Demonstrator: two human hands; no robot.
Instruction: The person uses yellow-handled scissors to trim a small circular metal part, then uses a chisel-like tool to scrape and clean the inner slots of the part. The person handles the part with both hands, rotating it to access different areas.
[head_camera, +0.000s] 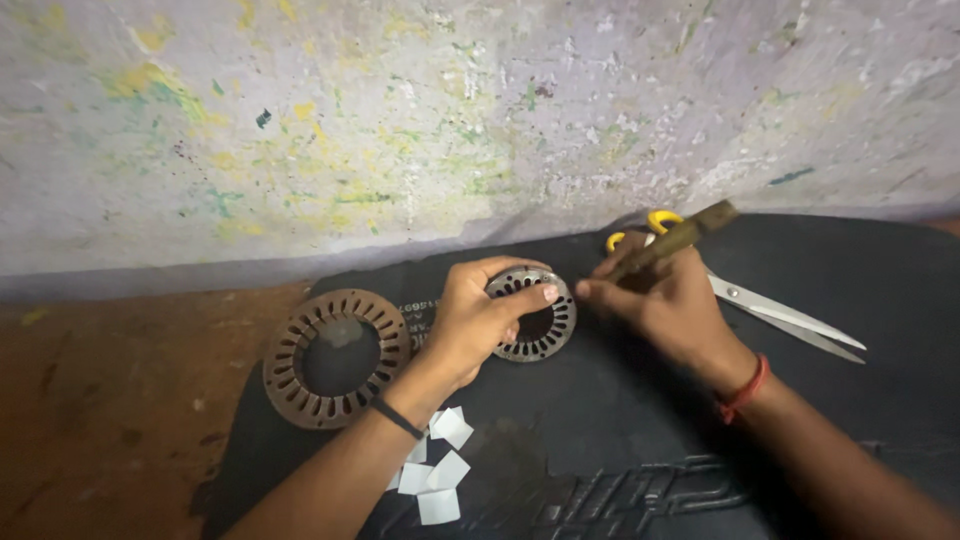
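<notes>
Head view shows the left hand (478, 322) curled over a small slotted grey metal ring (532, 313), fingers wrapped across its near-left rim and thumb lying over the top, gripping it on a black rubber mat (880, 290). Just right of the ring, the right hand (655, 300) is closed round a brown wooden-handled tool (678, 238), whose handle slants up and to the right; its tip is hidden near the ring. The right wrist wears a red thread band (744, 391), the left a black one. Far right lie yellow-handled scissors (760, 300). Left rests a larger rusty slotted metal ring (336, 356). Near the left forearm lie white paper squares (437, 470).
</notes>
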